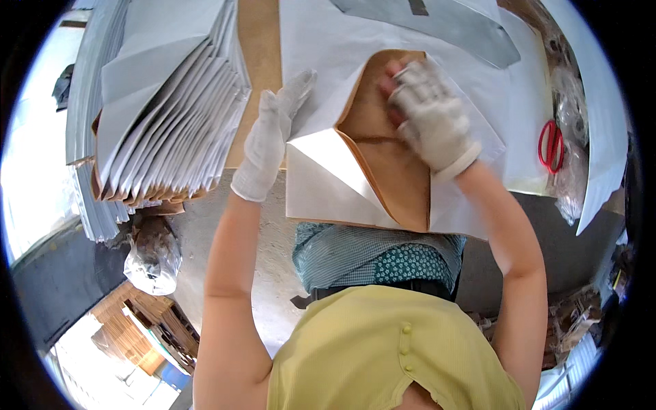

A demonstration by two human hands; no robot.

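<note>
In front of me a large paper bag (328,191), white outside and brown inside, lies on the table with its near end spread into a pointed, diamond-like fold. My right hand (434,113), in a white glove with bare fingertips, is over the brown inner face (379,160) of that fold. Motion blurs its bent fingers, and whether they grip the paper is unclear. At the bag's left edge rests my left hand (270,140), also gloved in white, with thumb and fingers apart, touching the white paper.
A thick stack of folded white-and-brown paper bags (178,130) stands on the left. Further right lie red-handled scissors (551,146) beside clear plastic wrapping (568,116). A grey flat template-like sheet (444,31) is at the far side. A clear plastic bag (154,256) hangs below the stack.
</note>
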